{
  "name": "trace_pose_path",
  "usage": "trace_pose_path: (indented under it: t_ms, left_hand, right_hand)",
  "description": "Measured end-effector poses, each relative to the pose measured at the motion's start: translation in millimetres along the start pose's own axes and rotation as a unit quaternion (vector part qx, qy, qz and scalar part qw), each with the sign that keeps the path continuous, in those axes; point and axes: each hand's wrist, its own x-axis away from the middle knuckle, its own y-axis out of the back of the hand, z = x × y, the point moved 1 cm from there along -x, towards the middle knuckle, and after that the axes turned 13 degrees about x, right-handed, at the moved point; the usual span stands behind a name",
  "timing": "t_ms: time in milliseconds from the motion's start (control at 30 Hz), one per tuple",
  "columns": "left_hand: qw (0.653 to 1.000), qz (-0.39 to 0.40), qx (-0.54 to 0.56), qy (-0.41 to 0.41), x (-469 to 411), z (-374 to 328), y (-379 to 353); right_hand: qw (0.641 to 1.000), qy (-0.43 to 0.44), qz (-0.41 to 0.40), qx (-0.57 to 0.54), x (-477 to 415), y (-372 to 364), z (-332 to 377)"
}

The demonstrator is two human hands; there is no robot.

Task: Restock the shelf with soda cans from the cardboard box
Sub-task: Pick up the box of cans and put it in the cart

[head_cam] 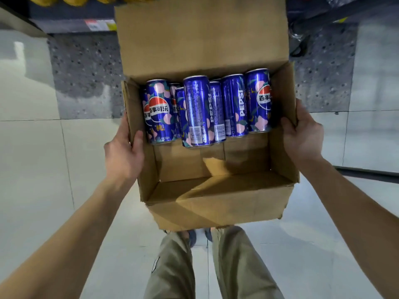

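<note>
We grip the cardboard box by its side walls, left hand and right hand with fingers clamped over the rims. The soda cans crowd its far end, long axes near-to-far, equally close to both hands.

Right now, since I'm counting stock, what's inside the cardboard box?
Blue soda cans sit bunched at the far end of the cardboard box, some overlapping others. The near half is bare cardboard. How many cans lie under the front ones is hidden.
</note>
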Motion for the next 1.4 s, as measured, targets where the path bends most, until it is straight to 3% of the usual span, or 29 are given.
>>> trace_pose_path:
  t_ms: [133, 267, 467, 733, 933, 1200, 1400]
  left_hand:
    - [0.999, -0.016, -0.007, -0.038, 28.0, -29.6, 53.6]
    - [1.0, -0.024, 0.006, 0.008, 61.6, -65.3, 103.7]
    - [0.999, -0.033, 0.02, -0.031, 119.1, -99.7, 174.0]
    - [0.996, -0.064, 0.066, 0.001, 214.7, -129.9, 243.1]
    - [0.997, -0.07, 0.021, 0.016, 284.4, -150.4, 276.2]
    - [0.997, -0.066, 0.026, -0.02, 369.3, -151.8, 312.8]
    - [0.996, -0.049, 0.05, -0.058, 437.3, -140.4, 329.7]
  right_hand:
    - [1.0, -0.014, 0.004, -0.011, 27.3, 60.3, 21.9]
    - [0.999, -0.02, -0.007, -0.03, 62.0, 115.8, 39.9]
    - [0.998, -0.001, -0.039, -0.047, 124.9, 185.7, 52.9]
    - [0.998, 0.023, -0.014, -0.06, 188.2, 267.8, 64.6]
    - [0.997, 0.022, 0.004, -0.067, 247.6, 309.7, 56.7]
    - [0.992, 0.012, -0.041, -0.118, 351.7, 340.1, 30.8]
    - [0.993, 0.0, -0.074, -0.09, 436.3, 357.6, 1.0]
